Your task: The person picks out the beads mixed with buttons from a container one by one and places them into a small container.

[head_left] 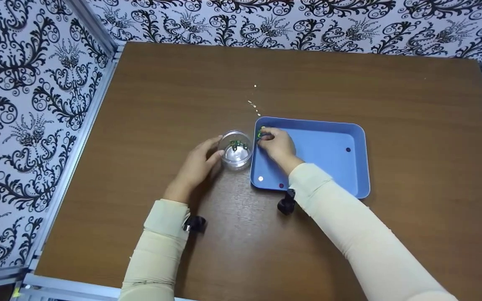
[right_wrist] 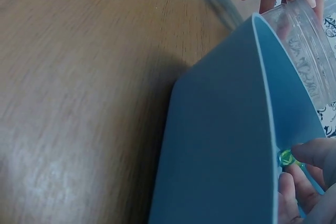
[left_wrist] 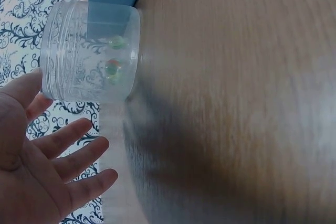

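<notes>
Watching remotely, I see the right hand [head_left: 280,145] pinching a green marble [right_wrist: 285,157] by the left wall inside the blue tray [head_left: 322,146]; the left hand [head_left: 195,165], fingers extended, touches the clear jar [head_left: 236,161] alongside.

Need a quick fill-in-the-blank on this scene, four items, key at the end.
1. The tray is coloured ____.
2. In the head view, the clear jar stands to the ____ of the tray.
3. The marbles in the jar look mainly ____.
4. The hand inside the tray is the person's ____ one.

Missing words: blue; left; green; right.
</notes>
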`<state>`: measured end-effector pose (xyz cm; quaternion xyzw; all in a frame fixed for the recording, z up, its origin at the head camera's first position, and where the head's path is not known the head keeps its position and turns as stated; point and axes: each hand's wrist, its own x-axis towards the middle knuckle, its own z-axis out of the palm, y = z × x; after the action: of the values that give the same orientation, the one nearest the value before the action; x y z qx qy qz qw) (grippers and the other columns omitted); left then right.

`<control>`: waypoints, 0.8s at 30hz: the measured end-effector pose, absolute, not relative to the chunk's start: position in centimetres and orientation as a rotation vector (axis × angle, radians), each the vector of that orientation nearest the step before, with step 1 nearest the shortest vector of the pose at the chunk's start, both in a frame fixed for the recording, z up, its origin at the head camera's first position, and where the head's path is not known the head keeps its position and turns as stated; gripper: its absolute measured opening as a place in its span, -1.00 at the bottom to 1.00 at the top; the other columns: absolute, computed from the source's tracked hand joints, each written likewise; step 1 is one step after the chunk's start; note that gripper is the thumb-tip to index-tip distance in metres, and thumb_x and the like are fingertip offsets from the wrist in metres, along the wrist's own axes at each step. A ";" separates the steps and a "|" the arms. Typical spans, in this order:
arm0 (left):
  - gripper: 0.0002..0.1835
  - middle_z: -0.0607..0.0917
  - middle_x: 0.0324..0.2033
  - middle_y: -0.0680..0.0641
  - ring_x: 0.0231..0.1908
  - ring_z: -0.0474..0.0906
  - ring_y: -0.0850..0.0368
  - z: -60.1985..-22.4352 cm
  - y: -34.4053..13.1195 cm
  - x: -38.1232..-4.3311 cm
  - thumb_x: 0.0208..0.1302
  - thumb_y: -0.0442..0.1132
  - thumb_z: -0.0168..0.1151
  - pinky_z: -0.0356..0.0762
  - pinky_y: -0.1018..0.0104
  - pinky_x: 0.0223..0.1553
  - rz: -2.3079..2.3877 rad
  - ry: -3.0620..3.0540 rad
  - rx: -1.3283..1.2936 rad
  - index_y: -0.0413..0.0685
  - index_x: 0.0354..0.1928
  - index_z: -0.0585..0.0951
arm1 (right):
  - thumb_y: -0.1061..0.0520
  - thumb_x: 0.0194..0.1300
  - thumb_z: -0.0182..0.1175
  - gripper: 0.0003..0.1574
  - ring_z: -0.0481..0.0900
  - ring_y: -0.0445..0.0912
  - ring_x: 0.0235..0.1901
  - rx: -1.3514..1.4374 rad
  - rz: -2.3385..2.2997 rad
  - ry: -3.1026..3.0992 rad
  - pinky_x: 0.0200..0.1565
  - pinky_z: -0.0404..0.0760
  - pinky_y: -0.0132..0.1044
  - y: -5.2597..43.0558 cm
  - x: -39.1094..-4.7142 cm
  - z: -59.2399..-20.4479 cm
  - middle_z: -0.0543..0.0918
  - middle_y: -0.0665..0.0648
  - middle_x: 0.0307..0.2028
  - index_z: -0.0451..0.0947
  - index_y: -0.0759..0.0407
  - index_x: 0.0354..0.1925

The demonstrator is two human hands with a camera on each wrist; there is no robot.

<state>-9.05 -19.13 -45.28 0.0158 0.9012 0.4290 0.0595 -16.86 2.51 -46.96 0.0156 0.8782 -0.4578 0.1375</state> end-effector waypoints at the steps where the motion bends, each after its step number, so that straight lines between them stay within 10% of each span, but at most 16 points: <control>1: -0.48 0.48 0.27 -0.16 0.35 0.25 -0.07 -45.3 -19.1 -9.1 0.41 -0.11 0.11 0.09 0.05 0.41 1.299 2.728 0.049 -0.08 0.35 0.39 | 0.25 0.18 0.29 -0.53 0.64 0.00 -0.09 0.045 -1.329 2.542 -0.04 0.53 -0.24 2.5 -16.8 -47.0 0.72 0.19 -0.15 0.61 0.18 0.10; 24: -0.49 0.46 0.28 -0.20 0.35 0.26 -0.08 -45.2 -19.1 -9.0 0.41 -0.12 0.12 0.12 0.06 0.41 1.325 2.733 0.074 -0.12 0.34 0.40 | 0.28 0.19 0.23 -0.61 0.63 0.01 -0.09 -0.011 -1.286 2.613 0.00 0.53 -0.19 2.3 -16.6 -46.9 0.72 0.17 -0.16 0.65 0.18 0.02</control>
<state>-9.00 -19.12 -45.24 0.0243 0.8984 0.4355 0.0519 -16.59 2.30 -46.92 -0.0038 0.8913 -0.4388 0.1144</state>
